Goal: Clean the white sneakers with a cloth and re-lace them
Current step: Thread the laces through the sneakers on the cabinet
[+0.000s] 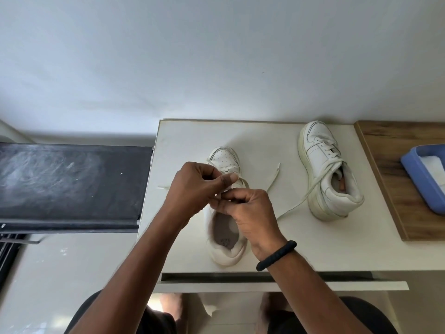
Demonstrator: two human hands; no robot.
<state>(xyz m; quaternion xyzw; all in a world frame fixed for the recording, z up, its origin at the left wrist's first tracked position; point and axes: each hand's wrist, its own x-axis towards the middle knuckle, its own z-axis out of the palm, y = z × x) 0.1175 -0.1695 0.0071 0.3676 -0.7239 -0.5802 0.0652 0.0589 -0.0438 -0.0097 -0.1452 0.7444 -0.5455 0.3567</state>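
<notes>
- Left hand (192,186) and right hand (245,208) both pinch the flat white shoelace (273,180) over the near white leather sneaker (225,160), mid-desk (183,141).
- Second white sneaker (325,169) sits laced, right.

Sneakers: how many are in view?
2. The first sneaker sits under the left hand and right hand, which pinch its lace; the second sneaker stands to its right, near the wooden board. None seems hidden.

Plain home room: small white table (183,145), wood-grain desk (385,150), bare wall (216,56).
</notes>
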